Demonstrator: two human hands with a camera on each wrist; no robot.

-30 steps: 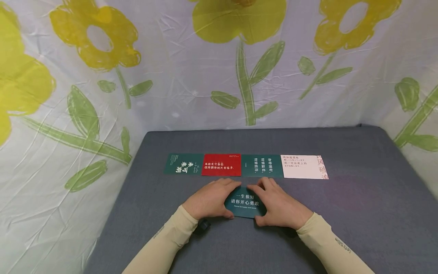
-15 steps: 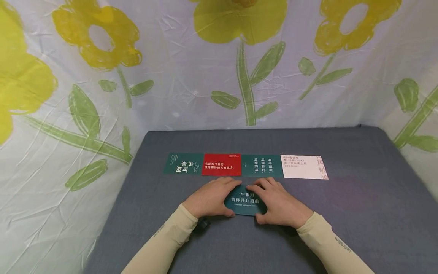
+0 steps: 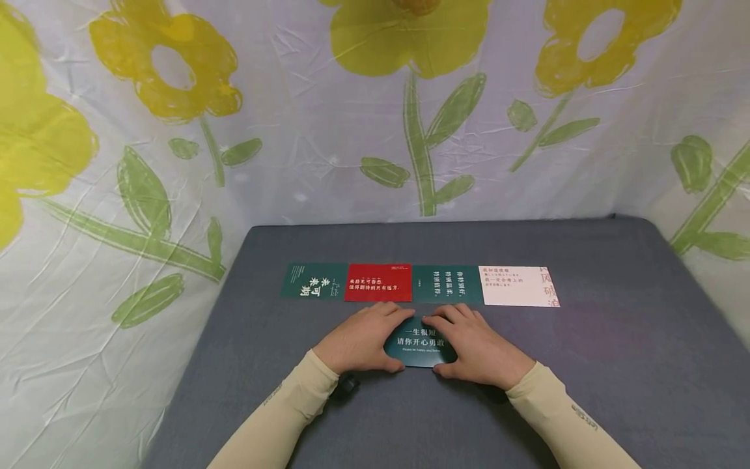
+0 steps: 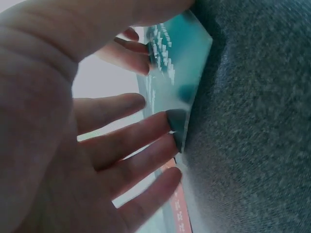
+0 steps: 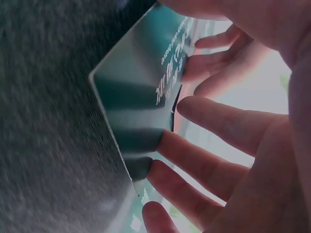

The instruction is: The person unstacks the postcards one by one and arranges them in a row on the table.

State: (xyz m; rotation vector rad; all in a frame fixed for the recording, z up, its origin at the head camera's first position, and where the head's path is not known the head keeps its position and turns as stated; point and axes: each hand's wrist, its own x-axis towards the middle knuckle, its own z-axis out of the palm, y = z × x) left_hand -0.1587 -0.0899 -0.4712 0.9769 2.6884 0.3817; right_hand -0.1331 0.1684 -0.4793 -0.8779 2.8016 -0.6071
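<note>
A dark green postcard with white Chinese writing lies flat on the grey cloth in the head view, between my two hands. My left hand holds its left side, thumb at the near corner and index finger at the far edge. On the other side my right hand grips it the same way. In the left wrist view the fingers reach onto the card. The right wrist view shows fingertips on the card's face, its near edge close over the cloth.
Beyond the hands, a row of postcards lies edge to edge: a green one, a red one, another green one and a pink one. Behind the grey table hangs a flower-printed curtain.
The near edge of the green postcard has shifted slightly away from me, toward the row. My right thumb has moved a little forward with it. The row of cards stays put.
</note>
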